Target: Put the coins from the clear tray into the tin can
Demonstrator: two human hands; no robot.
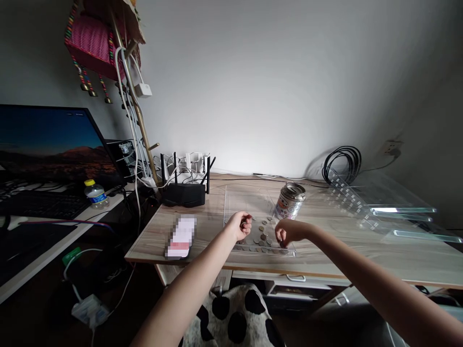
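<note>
Several coins (263, 237) lie on a clear plastic tray (238, 195) on the wooden table. My left hand (239, 224) hovers at the tray's left side, fingers curled shut around something small that I cannot make out. My right hand (286, 231) reaches down onto the coins at the tray's near right, fingers pinched together on a coin. A metal tin can (290, 200) stands tilted on the tray just beyond my right hand.
A black router (183, 193) and a power strip sit at the table's back left. A phone (180, 237) lies left of the tray. Clear acrylic trays (383, 202) and a coiled black cable (342, 161) are at the right. A monitor (47, 144) and bottle (96, 193) stand on the left desk.
</note>
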